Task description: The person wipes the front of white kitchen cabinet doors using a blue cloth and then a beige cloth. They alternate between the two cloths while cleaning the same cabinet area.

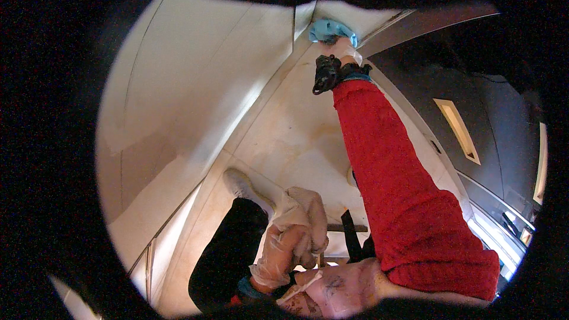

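My right hand [344,49], in a clear plastic glove, reaches to the far corner at the end of a long red sleeve. It rests on a bunched light blue cloth [331,31], which lies against the pale surface there; its fingers are partly hidden. A black strapped device [328,73] sits at that wrist. Near my body, lower centre, is my left hand [284,246], also in a clear glove, closed on a crumpled beige cloth [304,209] that hangs over its fingers. A blue band circles the left wrist.
Pale wall or cabinet panels [200,75] rise at the left. On the right stands a dark cabinet front with a recessed, light-coloured handle [458,131]. The stained beige floor [284,133] lies between them. A light shoe [239,182] and black trouser leg [231,244] are at the lower left.
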Motion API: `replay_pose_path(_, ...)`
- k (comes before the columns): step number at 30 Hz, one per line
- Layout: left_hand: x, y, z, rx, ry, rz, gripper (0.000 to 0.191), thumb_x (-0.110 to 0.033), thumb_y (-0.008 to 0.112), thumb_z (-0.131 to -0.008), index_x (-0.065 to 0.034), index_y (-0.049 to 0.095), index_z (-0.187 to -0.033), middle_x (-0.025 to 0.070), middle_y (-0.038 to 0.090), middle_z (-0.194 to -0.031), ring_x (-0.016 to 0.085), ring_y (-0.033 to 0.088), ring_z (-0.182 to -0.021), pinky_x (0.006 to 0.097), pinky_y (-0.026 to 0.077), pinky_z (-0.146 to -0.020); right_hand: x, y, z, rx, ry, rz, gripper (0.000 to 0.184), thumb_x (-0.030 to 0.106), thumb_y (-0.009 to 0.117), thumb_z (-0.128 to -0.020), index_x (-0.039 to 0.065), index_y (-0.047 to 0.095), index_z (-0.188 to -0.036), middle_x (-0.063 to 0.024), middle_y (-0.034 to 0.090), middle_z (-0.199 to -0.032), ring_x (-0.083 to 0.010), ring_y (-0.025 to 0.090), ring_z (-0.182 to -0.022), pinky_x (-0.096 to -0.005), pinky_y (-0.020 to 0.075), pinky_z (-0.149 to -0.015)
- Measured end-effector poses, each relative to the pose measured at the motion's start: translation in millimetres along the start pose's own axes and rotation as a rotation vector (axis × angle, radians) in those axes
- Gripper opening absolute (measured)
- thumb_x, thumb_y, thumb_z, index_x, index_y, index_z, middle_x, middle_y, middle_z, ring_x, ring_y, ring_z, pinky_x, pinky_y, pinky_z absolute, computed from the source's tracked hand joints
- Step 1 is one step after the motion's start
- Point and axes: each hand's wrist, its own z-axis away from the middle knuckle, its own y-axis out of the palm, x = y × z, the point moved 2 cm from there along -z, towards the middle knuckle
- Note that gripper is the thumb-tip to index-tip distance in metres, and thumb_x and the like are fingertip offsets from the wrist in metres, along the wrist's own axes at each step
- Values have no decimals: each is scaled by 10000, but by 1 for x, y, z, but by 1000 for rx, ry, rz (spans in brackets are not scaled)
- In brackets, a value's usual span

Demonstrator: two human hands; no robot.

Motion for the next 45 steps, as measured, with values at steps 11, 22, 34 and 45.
replay_pose_path(11, 17, -15, 3, 12, -39, -11, 136, -185, 569, -831, -58, 576, -880, 35, 552, -676, 125, 512, -538, 257, 391, -445, 38, 8, -4, -63, -186, -300, 311, 217, 515, -880, 8, 582, -1101, -151, 614, -1123, -294, 592, -1010, -395, 477, -915)
replay_pose_path(22, 17, -12, 11, 5, 36, -118, 127, -180, 581, -811, -53, 573, -821, 30, 541, -677, 131, 506, -541, 260, 385, -455, 106, -29, 14, -71, -343, -886, 318, 161, 361, -969, -20, 455, -1212, -191, 530, -1194, -327, 525, -1085, -423, 484, -933)
replay_pose_path(34, 16, -13, 22, 5, 74, -29, 153, -191, 547, -828, -42, 577, -843, 41, 559, -676, 147, 531, -516, 270, 405, -437, 122, -53, 60, 43, -257, 37, 325, 158, 676, -815, 38, 602, -1108, -146, 648, -1088, -296, 619, -983, -342, 492, -841)
replay_pose_path(45, 24, -17, 17, 2, 53, 64, 168, -228, 564, -828, -69, 530, -789, 34, 505, -633, 151, 500, -487, 270, 413, -416, 88, 27, 34, 170, -318, 565, 290, 129, 682, -768, 25, 641, -1036, -179, 617, -1135, -329, 592, -1042, -368, 499, -873)
